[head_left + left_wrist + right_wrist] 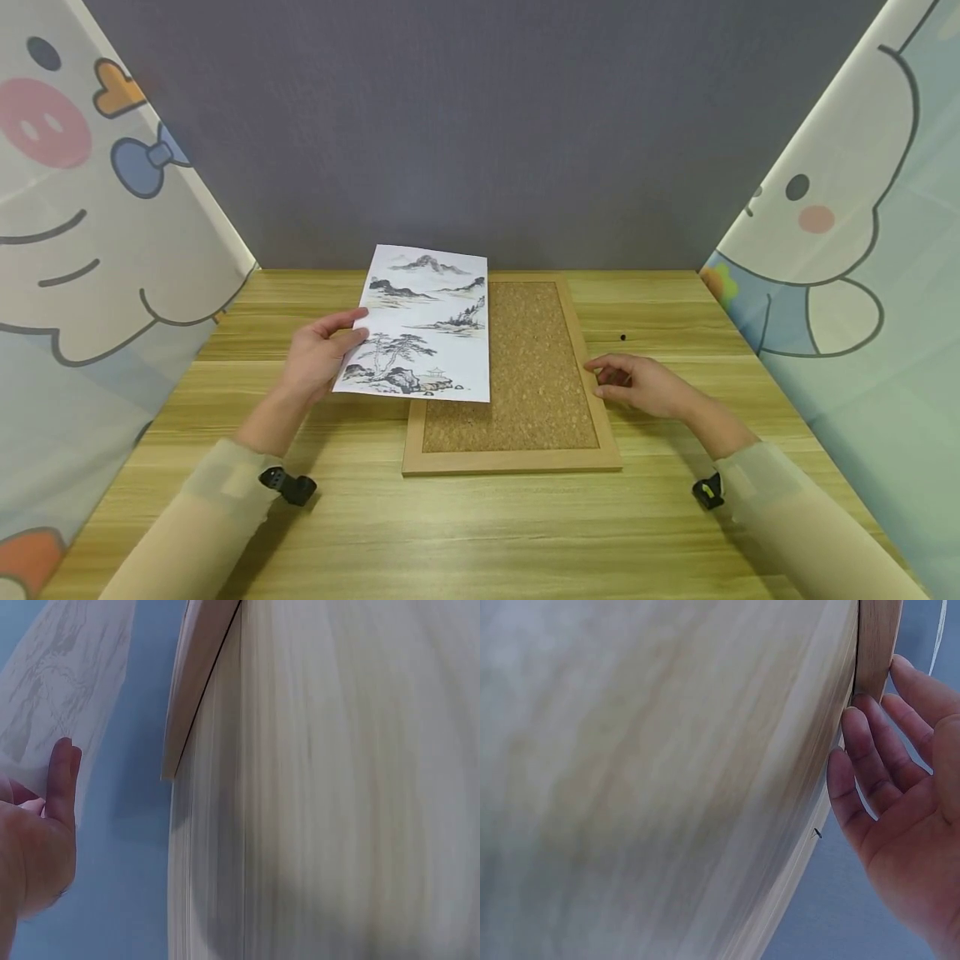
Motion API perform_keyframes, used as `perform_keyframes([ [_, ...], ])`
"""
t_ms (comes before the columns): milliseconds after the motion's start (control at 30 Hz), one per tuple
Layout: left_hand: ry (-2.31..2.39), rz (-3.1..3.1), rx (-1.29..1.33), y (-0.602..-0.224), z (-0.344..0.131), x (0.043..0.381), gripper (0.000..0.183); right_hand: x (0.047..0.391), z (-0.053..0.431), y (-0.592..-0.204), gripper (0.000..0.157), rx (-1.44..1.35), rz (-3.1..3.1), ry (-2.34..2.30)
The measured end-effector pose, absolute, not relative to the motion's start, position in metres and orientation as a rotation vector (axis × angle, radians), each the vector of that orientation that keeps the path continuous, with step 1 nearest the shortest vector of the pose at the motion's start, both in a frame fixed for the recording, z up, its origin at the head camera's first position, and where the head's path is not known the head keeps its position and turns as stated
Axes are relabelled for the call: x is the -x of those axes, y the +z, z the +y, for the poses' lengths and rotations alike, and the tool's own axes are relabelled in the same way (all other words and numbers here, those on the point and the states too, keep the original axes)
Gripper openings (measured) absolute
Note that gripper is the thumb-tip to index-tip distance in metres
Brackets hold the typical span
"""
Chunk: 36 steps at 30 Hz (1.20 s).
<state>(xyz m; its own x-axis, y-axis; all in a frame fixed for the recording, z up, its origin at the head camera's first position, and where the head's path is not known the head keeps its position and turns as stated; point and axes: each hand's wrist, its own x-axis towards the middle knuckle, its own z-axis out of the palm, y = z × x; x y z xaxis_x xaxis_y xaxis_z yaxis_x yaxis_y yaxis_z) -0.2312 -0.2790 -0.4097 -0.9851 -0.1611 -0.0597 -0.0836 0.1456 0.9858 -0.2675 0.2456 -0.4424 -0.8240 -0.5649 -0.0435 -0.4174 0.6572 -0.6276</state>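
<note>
My left hand [318, 354] pinches the left edge of a white sheet of paper [420, 325] between thumb and fingers. Ink-style mountains, pine trees and rocks are printed on the sheet. Held up and slightly tilted, it covers the left part of a wood-framed cork board [532, 375] that lies on the table. At the board's right edge is my right hand [645, 385], its relaxed fingers bent slightly. In the right wrist view, the fingertips [855, 720] rest at the side of the wooden frame [876, 652], with no grip round it.
A small black object [622, 337] lies on the wood-grain table [480, 533], right of the board. Behind the table rises a dark grey panel [480, 133]. Cartoon-printed cloths [840, 250] hang along both sides.
</note>
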Motion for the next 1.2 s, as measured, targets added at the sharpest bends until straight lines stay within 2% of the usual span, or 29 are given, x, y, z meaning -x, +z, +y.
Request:
perform_keyframes([
  [200, -2.028, -2.302, -0.256, -0.409, -0.279, 0.231, 0.045, 0.272, 0.220, -0.434, 0.042, 0.814, 2.626, -0.899],
  [700, -1.965, -2.365, -0.182, -0.401, -0.282, 0.224, 0.040, 0.271, 0.164, -0.381, 0.043, 0.854, 2.684, -0.801],
  [1200, -1.633, -2.656, 0.163, -0.402, -0.264, 0.223, 0.048, 0.270, 0.164, -0.380, 0.041, 0.866, 2.680, -0.806],
])
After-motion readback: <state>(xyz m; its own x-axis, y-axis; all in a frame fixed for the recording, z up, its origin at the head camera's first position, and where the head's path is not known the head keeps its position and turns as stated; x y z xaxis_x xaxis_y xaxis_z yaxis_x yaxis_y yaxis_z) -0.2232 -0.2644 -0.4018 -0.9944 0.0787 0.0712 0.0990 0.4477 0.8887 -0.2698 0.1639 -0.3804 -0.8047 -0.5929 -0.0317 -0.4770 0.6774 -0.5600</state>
